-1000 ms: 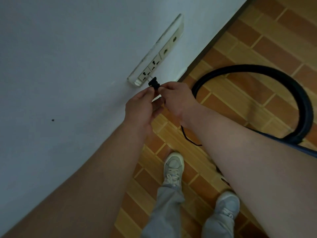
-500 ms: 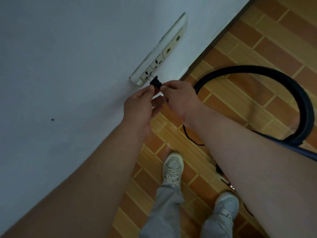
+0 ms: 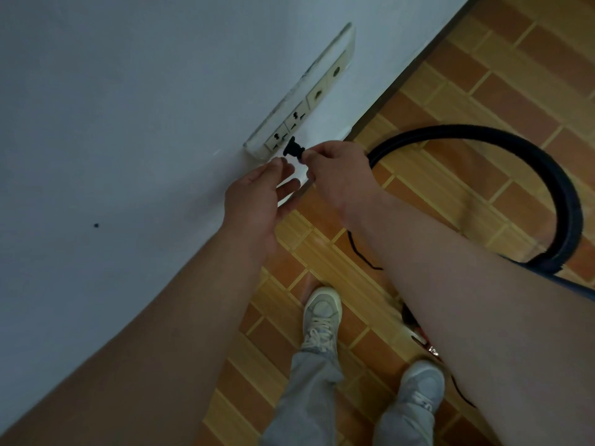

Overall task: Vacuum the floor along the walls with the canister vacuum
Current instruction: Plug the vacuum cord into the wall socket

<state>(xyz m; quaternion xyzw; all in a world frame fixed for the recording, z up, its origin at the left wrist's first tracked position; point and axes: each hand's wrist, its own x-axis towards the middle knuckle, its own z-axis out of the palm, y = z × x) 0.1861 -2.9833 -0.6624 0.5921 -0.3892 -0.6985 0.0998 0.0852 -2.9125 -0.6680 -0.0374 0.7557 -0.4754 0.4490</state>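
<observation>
The vacuum's black plug (image 3: 293, 149) is right up against the end socket of the white outlet strip (image 3: 317, 94) on the wall (image 3: 112, 123); can't tell if the prongs are in. The right hand (image 3: 341, 175) pinches the plug, and the left hand (image 3: 257, 201) is just below it with fingers loose, holding nothing. The cord (image 3: 357, 252) drops under the right arm, and the black hose (image 3: 547, 175) loops across the tile floor (image 3: 483, 91).

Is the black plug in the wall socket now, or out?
Cannot tell. The right hand pinches the plug at the nearest outlet of the socket strip; the plug's prongs are hidden.
</observation>
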